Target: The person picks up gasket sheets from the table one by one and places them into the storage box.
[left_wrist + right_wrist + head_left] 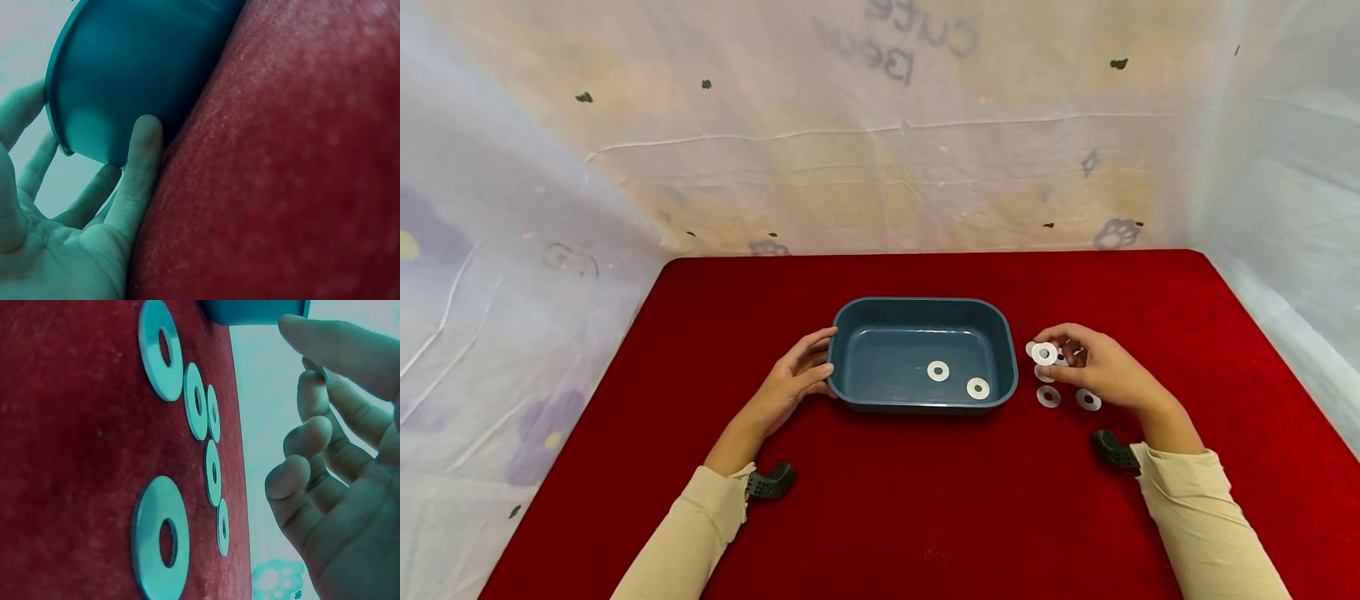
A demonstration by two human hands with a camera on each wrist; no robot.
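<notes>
At the left end of a dark blue-grey rectangular plastic bin (880, 354), my left hand (782, 385) touches the rim and outer wall with fairly straight, spread fingers. In the left wrist view those fingertips meet the bin's end wall (112, 81). My right hand (1101, 367) pinches a flat metal washer (1034, 356) between thumb and fingers, to the right of the bin. Only its thin edge shows between the fingers in the right wrist view. Beneath and beside that hand lie several loose washers (148, 350) on the red cloth. Inside the bin, two washers (931, 372) lie flat and apart.
Red cloth (910, 500) covers the table under everything. Pale printed sheets (865, 183) hang behind and at both sides of it. Each wrist wears a black strap mount (772, 482) near the sleeve cuff.
</notes>
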